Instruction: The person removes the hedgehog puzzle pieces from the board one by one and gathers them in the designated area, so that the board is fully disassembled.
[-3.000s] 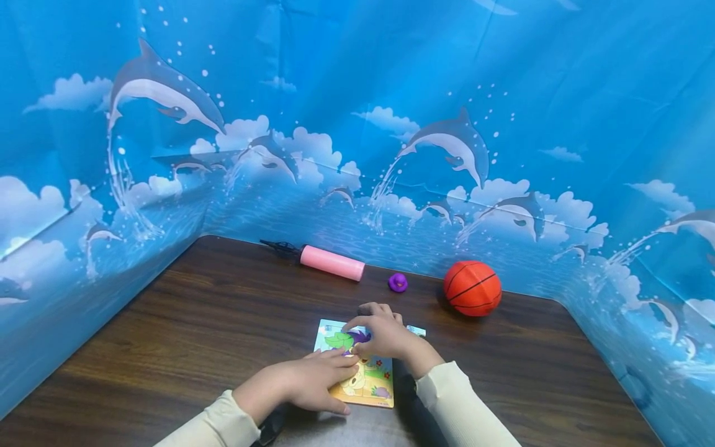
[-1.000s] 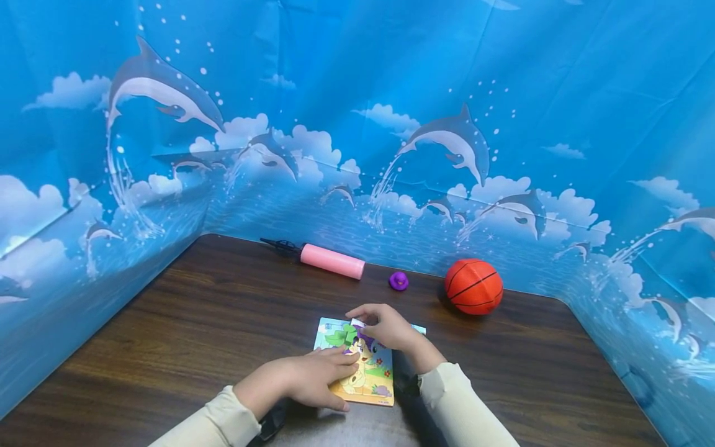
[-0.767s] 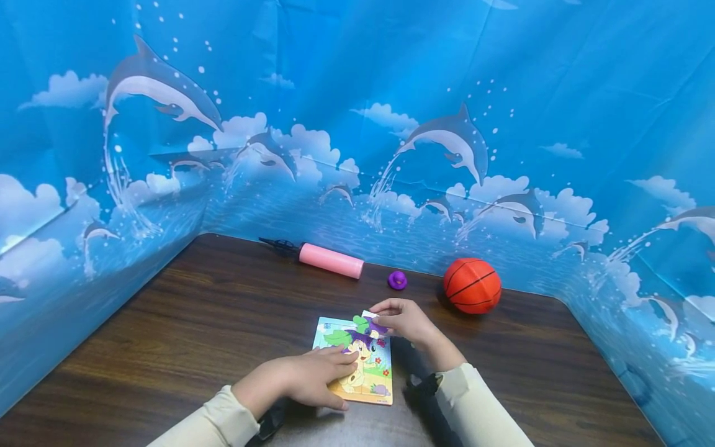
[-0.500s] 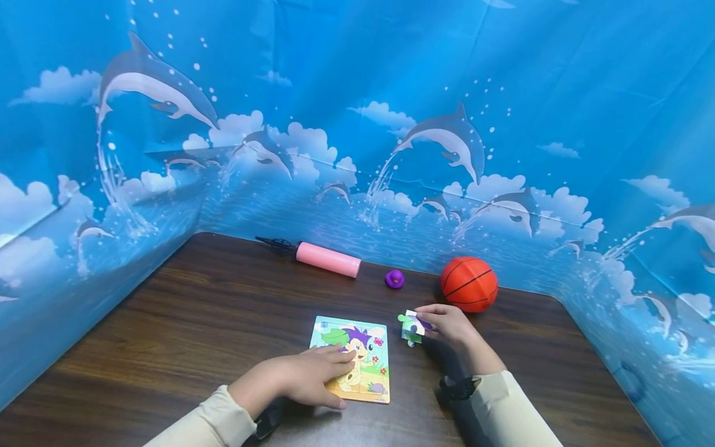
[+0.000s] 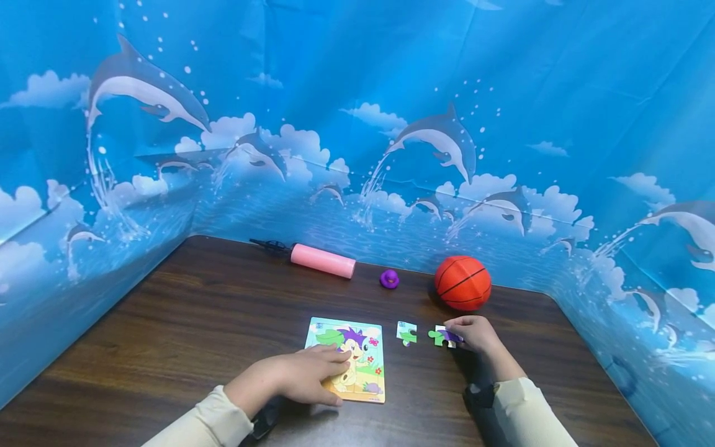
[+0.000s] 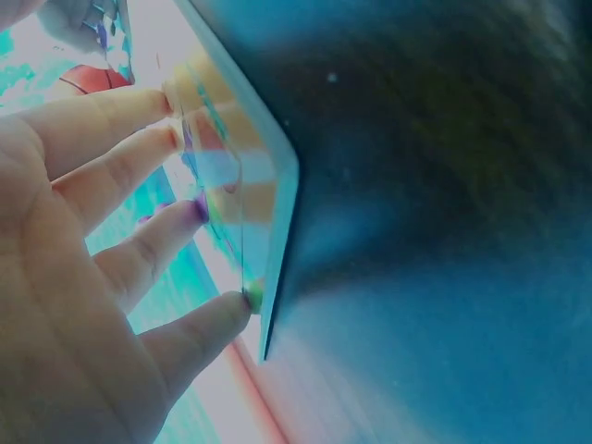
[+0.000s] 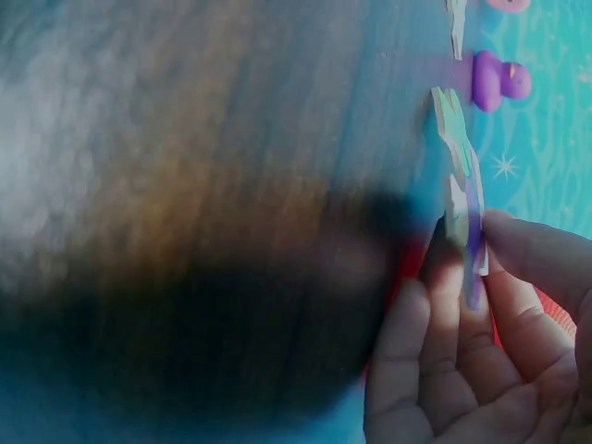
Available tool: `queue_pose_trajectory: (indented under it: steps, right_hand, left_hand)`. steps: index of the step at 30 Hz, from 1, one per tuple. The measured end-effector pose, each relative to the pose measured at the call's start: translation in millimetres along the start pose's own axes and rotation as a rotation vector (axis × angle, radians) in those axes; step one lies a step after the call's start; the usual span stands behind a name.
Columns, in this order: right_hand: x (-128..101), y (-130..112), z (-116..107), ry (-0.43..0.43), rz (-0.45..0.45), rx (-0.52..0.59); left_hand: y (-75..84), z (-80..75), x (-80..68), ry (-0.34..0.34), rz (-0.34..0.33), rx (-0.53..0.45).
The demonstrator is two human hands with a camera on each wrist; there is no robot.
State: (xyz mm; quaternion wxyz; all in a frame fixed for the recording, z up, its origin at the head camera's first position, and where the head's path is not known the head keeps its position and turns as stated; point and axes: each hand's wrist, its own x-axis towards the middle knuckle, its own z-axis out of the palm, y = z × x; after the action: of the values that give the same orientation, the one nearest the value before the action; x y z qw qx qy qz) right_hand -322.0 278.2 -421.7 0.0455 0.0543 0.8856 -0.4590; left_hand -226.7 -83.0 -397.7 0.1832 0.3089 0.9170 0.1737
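backdrop: blue, dolphins, clouds, three sides | table: dark wood grain | light: even

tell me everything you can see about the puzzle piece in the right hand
The puzzle piece is small, flat and looks like cardboard, printed green, white and purple, with a green knob pointing left. It sits low at the brown table, whether fully down is unclear. The right hand pinches its right end; the right wrist view shows fingers on its faces. It lies right of a loose piece and apart from the puzzle board.
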Motion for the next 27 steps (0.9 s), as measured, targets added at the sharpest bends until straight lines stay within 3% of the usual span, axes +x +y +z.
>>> queue_pose_trajectory:
  steps: [8, 13, 17, 22, 27]
  right_hand:
    - [-3.6, -10.1, 2.7, 0.096, -0.076, -0.31]
    - [-7.4, -25.5, 21.8, 0.103, -0.14, -0.336]
    - [-10.3, -47.9, 56.8, 0.006, -0.275, -0.367]
    - [-16.1, -71.4, 90.9, -0.226, -0.459, -0.471]
    - [-19.1, -78.1, 103.8, -0.315, -0.481, -0.519]
  left_hand:
    - [-0.8, -6.0, 6.9, 0.014, 0.011, 0.046]
    - [-5.2, -7.2, 10.6, 0.057, 0.025, 0.048]
    - [-16.1, -10.4, 11.2, 0.155, 0.036, -0.013]
    - [-35.5, -16.7, 12.3, 0.249, -0.114, -0.065]
    - [-53.3, -20.4, 8.2, 0.205, -0.227, -0.056]
